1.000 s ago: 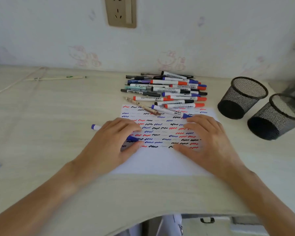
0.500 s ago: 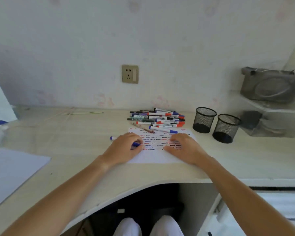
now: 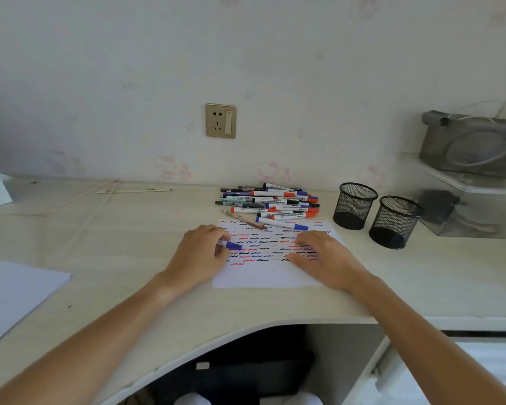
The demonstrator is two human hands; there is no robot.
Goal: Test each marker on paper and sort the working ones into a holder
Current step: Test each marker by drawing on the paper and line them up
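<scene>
Blue-capped marker held under the left hand, on the test paper's left edge.

Head view: the left hand (image 3: 200, 252) is laid over a blue-capped marker (image 3: 233, 245), fingers curled round its barrel; the long axis runs left to right, cap pointing toward the right hand (image 3: 323, 257), which is pressed flat and uncurled on the scribbled paper (image 3: 263, 276). The two mesh holders (image 3: 354, 206) are seen well apart, beyond the right hand; the marker pile (image 3: 270, 201) is left behind the paper.
</scene>
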